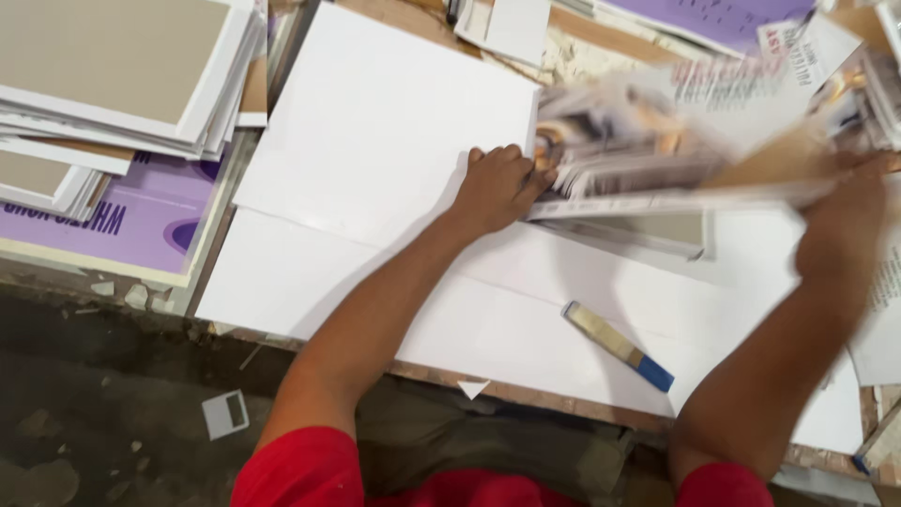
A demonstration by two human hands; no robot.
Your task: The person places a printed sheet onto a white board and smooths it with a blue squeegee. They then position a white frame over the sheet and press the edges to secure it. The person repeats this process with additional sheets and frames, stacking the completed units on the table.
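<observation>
Two hands on a blurry stack of printed sheets (657, 160) over the white boards (375, 141) on the tabletop (526, 392): left hand (497, 188) curled on its edge, right hand (845, 225) gripping the far end. Blue-tipped scraper (618, 345) lies nearby.

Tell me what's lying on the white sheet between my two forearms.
A flat stick, tan with a blue end, lies on the white sheet between the forearms, in the head view.

Both forearms reach forward, bare below red sleeves. The left hand (497, 186) is curled, knuckles up. The right hand (842, 225) is motion-blurred, its fingers unclear.
</observation>
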